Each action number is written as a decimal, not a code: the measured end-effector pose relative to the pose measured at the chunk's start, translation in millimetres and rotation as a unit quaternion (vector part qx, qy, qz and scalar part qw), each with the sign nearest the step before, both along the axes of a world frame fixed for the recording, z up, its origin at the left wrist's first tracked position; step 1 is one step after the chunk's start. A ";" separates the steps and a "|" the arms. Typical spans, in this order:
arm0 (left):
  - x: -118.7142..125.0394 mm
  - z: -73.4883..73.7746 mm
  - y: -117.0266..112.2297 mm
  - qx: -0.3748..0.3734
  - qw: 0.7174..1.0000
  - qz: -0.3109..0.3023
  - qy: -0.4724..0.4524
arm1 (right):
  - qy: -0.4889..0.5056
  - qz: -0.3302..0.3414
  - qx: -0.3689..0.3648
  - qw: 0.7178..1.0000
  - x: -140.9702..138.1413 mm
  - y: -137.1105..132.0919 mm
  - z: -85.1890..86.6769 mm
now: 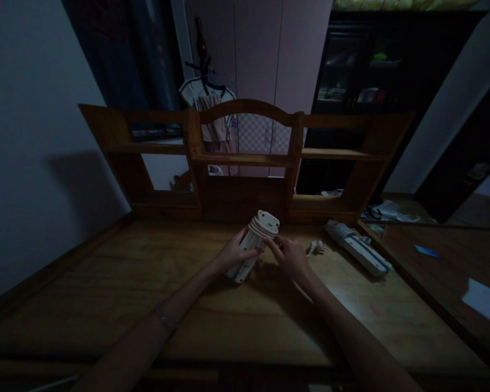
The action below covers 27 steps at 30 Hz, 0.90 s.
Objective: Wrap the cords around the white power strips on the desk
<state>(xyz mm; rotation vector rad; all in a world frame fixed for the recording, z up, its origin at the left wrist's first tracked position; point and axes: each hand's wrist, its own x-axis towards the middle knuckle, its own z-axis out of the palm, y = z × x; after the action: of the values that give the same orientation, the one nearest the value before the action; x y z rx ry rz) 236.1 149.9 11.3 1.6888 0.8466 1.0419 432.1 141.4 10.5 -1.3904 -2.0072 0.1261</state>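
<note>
A white power strip (pixel 256 238) with a cord wound round one end stands tilted over the wooden desk (pixel 106 288). My left hand (pixel 233 253) is wrapped round its body from the left. My right hand (pixel 291 256) is closed beside its upper end, fingertips pinching at the wound cord. A white plug (pixel 316 247) lies on the desk just right of my right hand.
A second white power strip (pixel 357 247) with a coiled cord lies at the right. A wooden shelf unit (pixel 245 158) rises along the desk's back edge. Papers (pixel 485 299) lie on a lower surface at far right. A wall stands at left.
</note>
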 end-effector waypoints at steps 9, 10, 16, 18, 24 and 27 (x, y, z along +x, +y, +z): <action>0.1 0.5 3.5 -0.004 1.000 -0.015 0.004 | -0.071 -0.027 -0.006 0.997 0.2 2.0 -3.8; -0.1 0.8 3.5 -0.009 1.000 -0.023 0.000 | -0.078 -0.030 -0.007 0.996 0.6 1.9 -4.5; -7.8 3.1 1.3 -0.062 0.994 -0.091 -0.016 | -0.097 -0.035 -0.006 0.995 2.1 -0.3 -4.2; -10.8 1.8 1.1 -0.100 0.987 -0.121 -0.028 | -0.100 -0.035 -0.005 0.994 2.0 -0.6 -3.2; -10.8 -1.2 1.3 -0.133 0.986 -0.093 -0.033 | -0.094 -0.032 -0.013 0.995 2.4 0.2 -3.4; -8.3 -1.4 1.9 -0.110 0.992 -0.060 -0.031 | -0.105 -0.033 -0.020 0.994 2.9 1.6 -4.7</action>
<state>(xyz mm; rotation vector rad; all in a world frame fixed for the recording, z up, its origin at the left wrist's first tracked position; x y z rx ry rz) 227.8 151.8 9.9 1.4936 0.7807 0.8816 435.0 143.0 5.8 -1.5475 -2.1359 -0.0101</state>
